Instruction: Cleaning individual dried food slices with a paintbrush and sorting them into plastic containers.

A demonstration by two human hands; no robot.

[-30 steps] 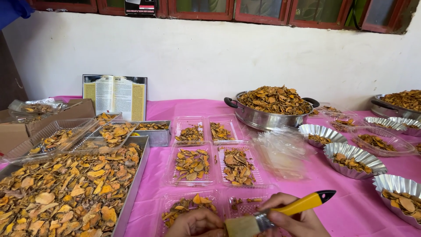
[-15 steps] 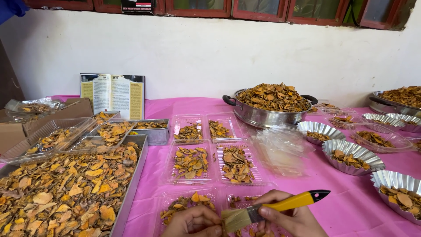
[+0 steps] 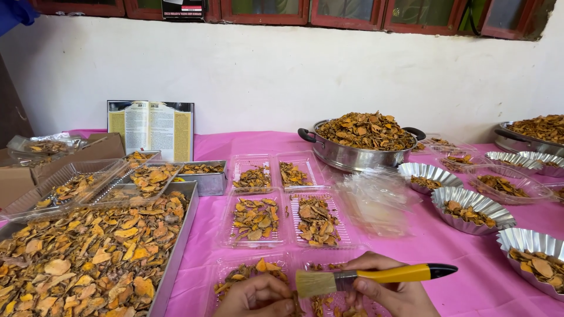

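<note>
At the near edge of the pink worktop (image 3: 446,258), two hands worked over a clear plastic tray (image 3: 258,276) of dried orange slices.

Right hand (image 3: 388,290) had its fingers closed around a yellow-handled brush (image 3: 376,277), held level, bristles pointing left just above the tray; left hand (image 3: 258,296) rested on the tray, fingers curled, grip not clear; more filled clear trays (image 3: 255,217) lay beyond; a large metal tray (image 3: 176,258) of slices sat at left; a heaped steel pot (image 3: 364,141) stood behind; fluted foil cups (image 3: 470,208) lined the right.
</note>
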